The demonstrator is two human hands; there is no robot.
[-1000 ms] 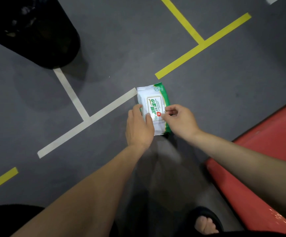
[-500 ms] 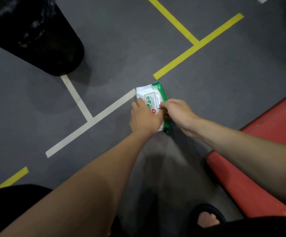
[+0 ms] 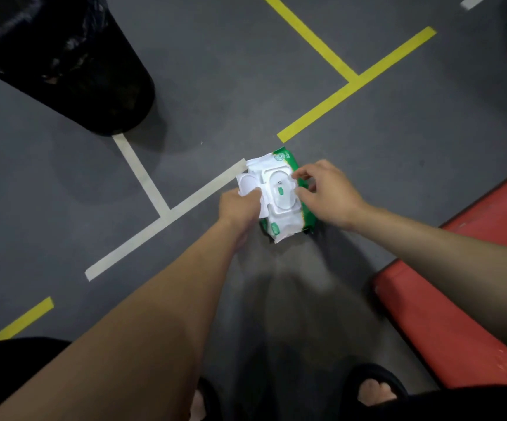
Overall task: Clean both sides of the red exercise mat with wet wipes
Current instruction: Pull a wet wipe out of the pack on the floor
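Two hands worked at one pack of wet wipes point(image 3: 285, 202), which lay on the grey floor point(image 3: 398, 177) at the end of a white tape line point(image 3: 167, 214). The left hand point(image 3: 240, 206) gripped the flipped-back lid flap point(image 3: 247, 185) at the pack's left side, probably to keep the opening exposed and the pack from sliding. The right hand point(image 3: 326, 192) hovered over the pack's right edge with fingers loosely curled and pinching nothing that could be made out; whether they touched the wrapper could not be told. The hands stood apart, with the opening between them.

The red mat point(image 3: 458, 299) lay to the right, near but apart from the pack, its corner beside the right forearm. No wipe had yet been drawn. A black bin point(image 3: 73, 65) stood well apart at upper left. Bare floor surrounded the pack on the far side, leaving room to lift a wipe upward and carry it right toward the mat.
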